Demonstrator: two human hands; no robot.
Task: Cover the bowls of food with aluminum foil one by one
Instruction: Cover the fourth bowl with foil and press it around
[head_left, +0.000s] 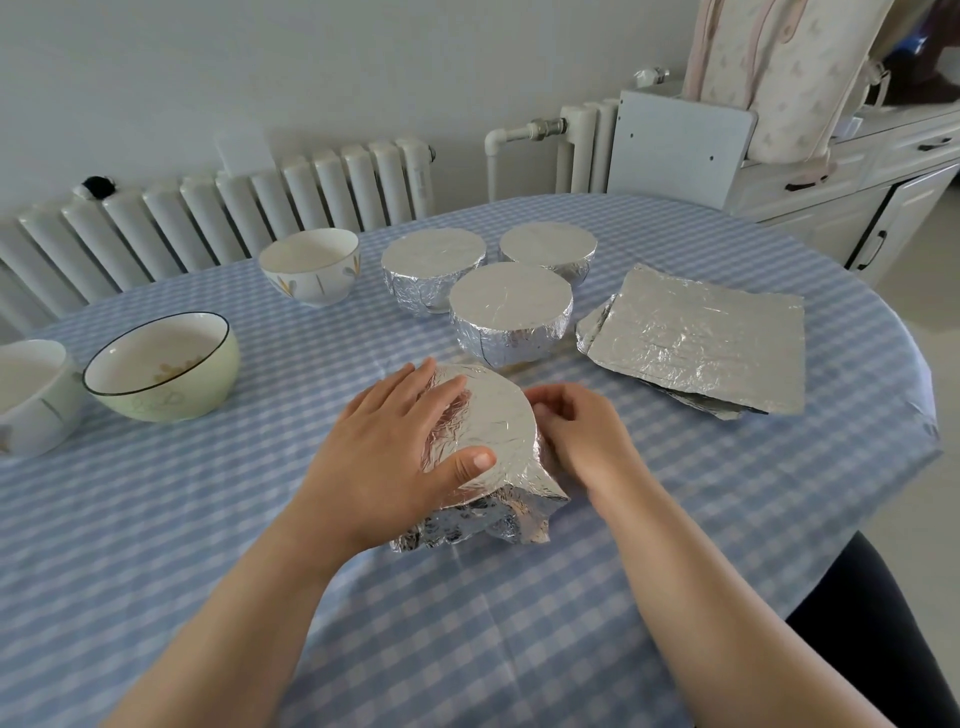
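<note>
Your left hand (400, 441) lies flat, fingers straight, pinning the foil (488, 415) over the bowl at bench (675, 519) centre, while your right hand (582, 431), at three o'clock, curls to crimp its edge.

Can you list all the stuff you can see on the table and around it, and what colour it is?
foil-covered bowls: three, silver, far middle of table
bowl being wrapped: one, silver foil, near middle
open bowls: three, one green and two white, left side
foil sheets: one stack, silver, right side
tablecloth: one, blue and white check
radiator: white, by the wall
cabinet: white, far right
left hand: presses flat on the foil top
right hand: fingers curled at the foil's side
</note>
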